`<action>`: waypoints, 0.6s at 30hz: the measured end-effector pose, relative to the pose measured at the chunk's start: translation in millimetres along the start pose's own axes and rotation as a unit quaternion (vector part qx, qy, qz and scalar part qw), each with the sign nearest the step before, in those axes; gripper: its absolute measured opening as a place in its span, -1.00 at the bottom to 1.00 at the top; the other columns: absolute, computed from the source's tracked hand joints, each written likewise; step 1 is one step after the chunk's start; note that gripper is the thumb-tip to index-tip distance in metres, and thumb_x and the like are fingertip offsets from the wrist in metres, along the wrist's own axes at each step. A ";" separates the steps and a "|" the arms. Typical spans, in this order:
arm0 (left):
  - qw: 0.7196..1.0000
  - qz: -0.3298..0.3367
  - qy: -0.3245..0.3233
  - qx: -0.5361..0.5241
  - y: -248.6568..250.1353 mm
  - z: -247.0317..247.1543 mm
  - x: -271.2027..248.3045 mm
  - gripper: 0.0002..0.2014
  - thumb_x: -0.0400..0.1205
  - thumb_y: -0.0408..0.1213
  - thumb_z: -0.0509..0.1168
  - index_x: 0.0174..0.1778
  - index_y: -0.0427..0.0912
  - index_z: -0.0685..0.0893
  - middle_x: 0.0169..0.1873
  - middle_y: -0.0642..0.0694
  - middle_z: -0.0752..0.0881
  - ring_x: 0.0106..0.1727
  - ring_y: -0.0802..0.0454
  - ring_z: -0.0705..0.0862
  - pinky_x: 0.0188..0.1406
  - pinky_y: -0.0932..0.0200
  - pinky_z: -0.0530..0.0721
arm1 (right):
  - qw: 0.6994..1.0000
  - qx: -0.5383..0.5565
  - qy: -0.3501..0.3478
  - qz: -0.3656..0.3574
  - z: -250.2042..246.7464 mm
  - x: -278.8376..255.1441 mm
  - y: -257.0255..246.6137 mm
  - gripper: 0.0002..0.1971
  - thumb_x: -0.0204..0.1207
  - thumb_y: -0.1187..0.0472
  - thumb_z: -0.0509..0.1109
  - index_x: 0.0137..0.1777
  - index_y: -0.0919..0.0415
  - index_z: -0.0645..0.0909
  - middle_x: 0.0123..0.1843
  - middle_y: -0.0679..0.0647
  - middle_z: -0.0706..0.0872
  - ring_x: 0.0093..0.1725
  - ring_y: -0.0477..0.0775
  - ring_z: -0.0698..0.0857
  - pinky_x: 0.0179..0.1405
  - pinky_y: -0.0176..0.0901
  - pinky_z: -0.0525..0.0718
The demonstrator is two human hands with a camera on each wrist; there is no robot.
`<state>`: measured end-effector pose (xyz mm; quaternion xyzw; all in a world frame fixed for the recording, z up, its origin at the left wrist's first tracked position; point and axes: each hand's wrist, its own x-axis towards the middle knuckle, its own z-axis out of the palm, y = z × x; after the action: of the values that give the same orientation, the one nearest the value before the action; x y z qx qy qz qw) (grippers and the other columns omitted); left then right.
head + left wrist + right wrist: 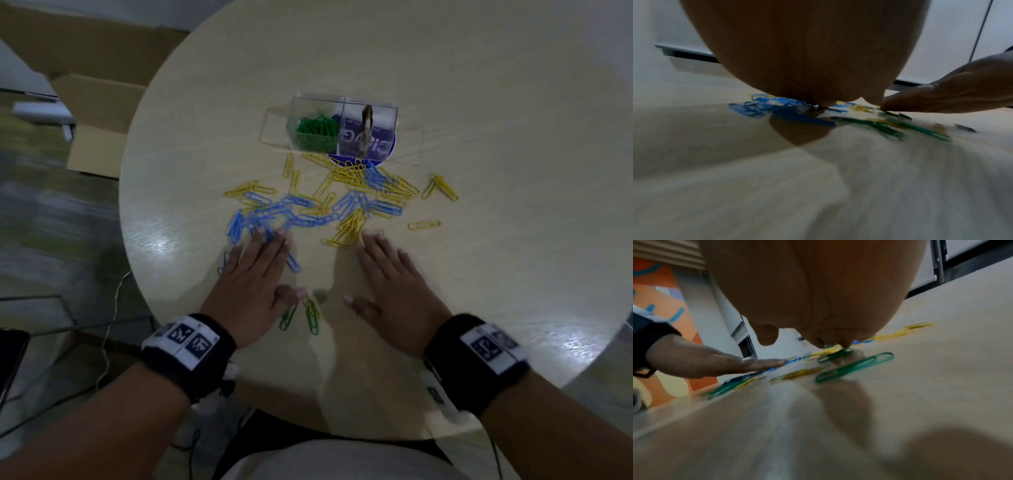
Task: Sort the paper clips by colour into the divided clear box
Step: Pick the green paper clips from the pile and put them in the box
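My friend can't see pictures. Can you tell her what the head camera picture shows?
Two open hands, left hand and right hand, lie flat on a round table among blue clips and yellow clips. Behind them the clear box holds green clips in its left compartment.

Person is wearing a black band on each wrist: left band [191, 346], right band [476, 359]. Each band is carrying white blocks w/ dark square code tags [488, 347]. White camera units are hanging under both wrists, thin cables trailing down. Forearms are bare, no sleeves. White top [342, 460] is showing at bottom.
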<state>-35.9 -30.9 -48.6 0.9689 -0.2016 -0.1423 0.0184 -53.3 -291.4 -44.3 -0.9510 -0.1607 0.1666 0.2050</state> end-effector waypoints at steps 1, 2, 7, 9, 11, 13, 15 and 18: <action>1.000 -0.011 0.016 -0.018 -1.2 -2.2 4.2 -0.20 0.64 0.34 -0.21 0.68 -0.15 0.15 0.71 -0.02 0.03 0.72 -0.13 -0.06 0.63 -0.22 0.05 | 0.998 0.055 0.008 -0.013 -4.7 5.5 3.2 -0.23 0.56 -0.27 -0.05 0.67 0.15 0.00 0.71 0.01 -0.13 0.69 0.05 -0.19 0.63 -0.07 -0.12; 0.998 -0.023 0.035 -0.039 -2.4 -5.7 6.2 -0.24 0.66 0.31 -0.17 0.68 -0.13 0.16 0.71 -0.02 0.07 0.72 -0.14 -0.03 0.63 -0.19 0.06 | 0.992 0.125 0.031 -0.009 -10.5 7.1 7.6 -0.30 0.59 -0.16 0.06 0.66 0.14 0.07 0.70 -0.03 -0.05 0.69 0.03 -0.15 0.61 -0.20 -0.14; 0.981 -0.073 0.140 -0.113 2.6 -23.8 -29.8 -0.76 0.62 0.02 0.20 0.05 0.03 0.69 -0.02 0.00 0.73 0.06 -0.14 0.64 0.11 -0.08 0.59 | 0.950 0.138 0.242 0.139 -41.4 -30.2 39.9 -0.86 0.40 0.18 0.55 -0.05 0.11 0.72 -0.08 0.03 0.76 -0.02 0.20 0.72 -0.01 -0.17 0.50; 0.982 -0.077 0.099 -0.142 10.7 -14.4 -53.9 -0.84 0.57 0.01 0.26 -0.13 0.05 0.67 -0.24 0.08 0.67 -0.13 -0.07 0.65 -0.08 -0.04 0.62 | 0.966 0.100 0.182 0.153 -36.9 -48.3 41.4 -0.84 0.31 0.12 0.60 -0.23 0.04 0.65 -0.30 -0.02 0.63 -0.25 0.15 0.65 -0.20 -0.10 0.53; 0.984 -0.072 0.046 -0.158 15.8 -0.1 -67.1 -0.84 0.56 0.06 0.27 -0.13 0.08 0.66 -0.23 0.11 0.67 -0.13 -0.05 0.66 -0.10 -0.02 0.64 | 0.982 0.092 0.105 0.128 -22.6 -60.4 37.7 -0.79 0.24 0.15 0.62 -0.17 0.03 0.66 -0.25 -0.02 0.61 -0.22 0.16 0.65 -0.21 -0.09 0.60; 0.982 -0.073 0.031 -0.170 14.7 6.8 -70.2 -0.83 0.56 0.09 0.28 -0.11 0.10 0.65 -0.19 0.14 0.68 -0.11 -0.03 0.66 -0.09 -0.02 0.64 | 0.992 0.069 0.062 0.089 -9.4 -63.6 33.3 -0.72 0.23 0.21 0.62 -0.06 0.06 0.69 -0.14 0.03 0.65 -0.14 0.21 0.66 -0.12 -0.08 0.63; 0.981 -0.082 0.053 -0.171 10.9 4.3 -67.2 -0.80 0.53 0.11 0.29 -0.13 0.09 0.67 -0.20 0.14 0.69 -0.12 -0.03 0.65 -0.09 -0.02 0.63 | 0.994 0.054 0.061 0.072 -8.6 -60.6 32.7 -0.76 0.27 0.26 0.60 -0.06 0.07 0.72 -0.13 0.07 0.64 -0.13 0.23 0.65 -0.08 -0.06 0.62; 0.981 -0.046 0.097 -0.161 2.2 -5.3 -60.0 -0.82 0.60 0.01 0.27 -0.01 0.06 0.71 -0.12 0.09 0.70 -0.08 -0.07 0.65 -0.02 -0.04 0.61 | 0.994 0.036 0.077 0.068 -17.5 -55.8 38.3 -0.86 0.35 0.21 0.57 -0.13 0.05 0.71 -0.16 0.07 0.62 -0.14 0.25 0.64 -0.08 -0.02 0.62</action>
<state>-88.0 -9.3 -27.2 0.9707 -0.1285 -0.0788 0.1873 -87.3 -351.2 -32.2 -0.9618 -0.0730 0.1124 0.2385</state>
